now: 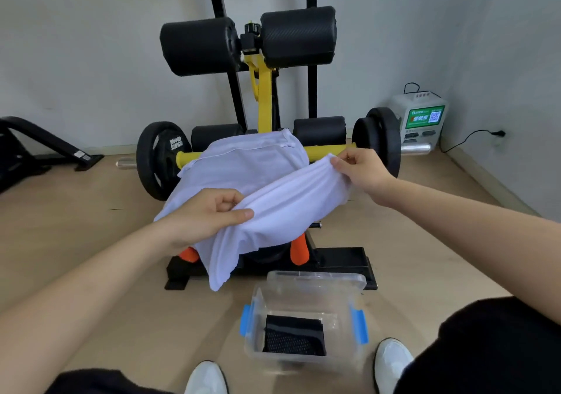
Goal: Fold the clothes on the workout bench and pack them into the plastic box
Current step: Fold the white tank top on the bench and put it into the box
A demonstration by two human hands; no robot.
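White garment (243, 169) draped over workout bench (340, 260), one folded edge raised. Looks soft, light, floppy; best taken at the edge's corners. Pinched at one end by left hand (209, 211), other end by right hand (361, 172). On floor nearby, open plastic box (258, 308).

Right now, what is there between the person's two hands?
In the head view, a raised fold of the white garment spans from the left hand to the right hand; both pinch it.
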